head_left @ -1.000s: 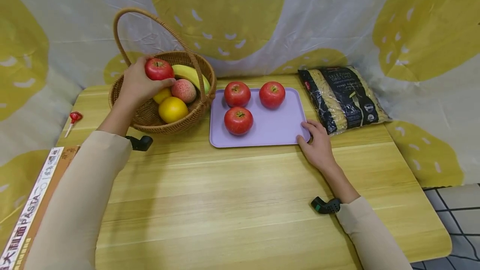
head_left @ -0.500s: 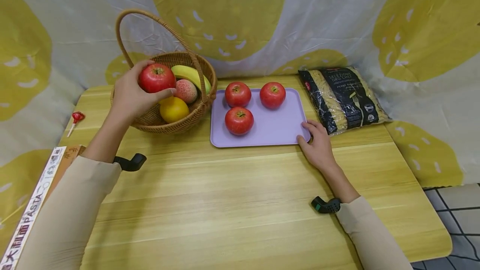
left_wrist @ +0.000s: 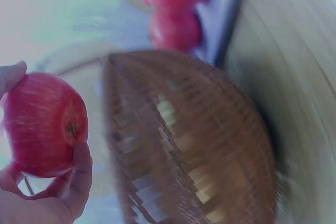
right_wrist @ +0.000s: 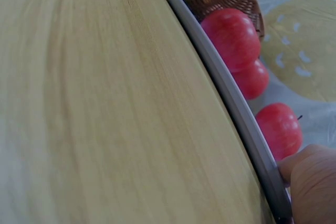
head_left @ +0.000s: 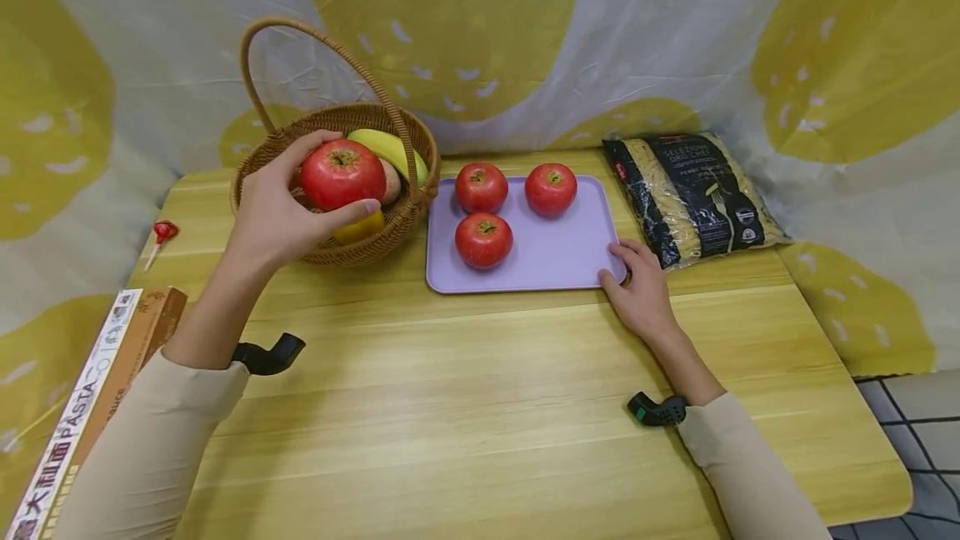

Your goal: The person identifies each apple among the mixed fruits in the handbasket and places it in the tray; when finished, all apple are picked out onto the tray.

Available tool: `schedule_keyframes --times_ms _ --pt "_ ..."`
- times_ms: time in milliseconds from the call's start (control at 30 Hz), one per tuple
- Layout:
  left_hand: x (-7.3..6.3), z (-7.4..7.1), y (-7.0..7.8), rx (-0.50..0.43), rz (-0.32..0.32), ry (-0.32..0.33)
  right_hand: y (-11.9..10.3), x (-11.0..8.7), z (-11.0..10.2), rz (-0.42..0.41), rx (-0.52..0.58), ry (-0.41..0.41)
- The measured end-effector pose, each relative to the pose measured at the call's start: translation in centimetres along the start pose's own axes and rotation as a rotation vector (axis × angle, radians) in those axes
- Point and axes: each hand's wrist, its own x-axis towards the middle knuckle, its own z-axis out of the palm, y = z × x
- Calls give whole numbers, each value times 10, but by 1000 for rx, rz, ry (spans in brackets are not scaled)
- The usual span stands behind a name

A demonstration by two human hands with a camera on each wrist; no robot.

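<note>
In the head view my left hand (head_left: 272, 211) grips a red apple (head_left: 342, 175) from its left side, raised over the wicker basket (head_left: 405, 227). The left wrist view shows thumb and fingers wrapped about that same apple (left_wrist: 44, 124). Inside the basket a banana (head_left: 386, 147) shows, with a peach (head_left: 392, 182) and a yellow-orange fruit (head_left: 362, 227) partly hidden behind the held apple and hand. Three more red apples, one of them at the front (head_left: 483, 241), rest on the left and back of a lilac tray (head_left: 562, 248). My right hand (head_left: 643, 294) pinches the tray's front right corner.
A bag of pasta (head_left: 693, 198) lies right of the tray. At the table's left are a red lollipop (head_left: 165, 232) and a pasta box (head_left: 112, 373) beside my left sleeve. The basket's tall handle (head_left: 330, 44) arches over its fruit. A patterned cloth (head_left: 450, 40) hangs behind.
My left hand has lifted the apple up out of the basket's left side, drawn it toward me, then shifted it rightward. The right hand and tray have stayed put.
</note>
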Motion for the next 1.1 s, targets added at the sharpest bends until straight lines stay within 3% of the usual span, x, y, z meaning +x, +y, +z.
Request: schedule_keyframes --times_ms 300,667,833,1100 --pt "-19 20 32 -91 182 -86 0 0 0 9 -6 -6" --pt "-8 66 65 -228 368 -208 1 -1 -3 3 -16 -7" --pt "-3 95 76 -313 375 -241 1 -1 -3 -1 -10 2" --pt "6 146 84 -281 369 -241 0 1 -3 -19 -10 8"
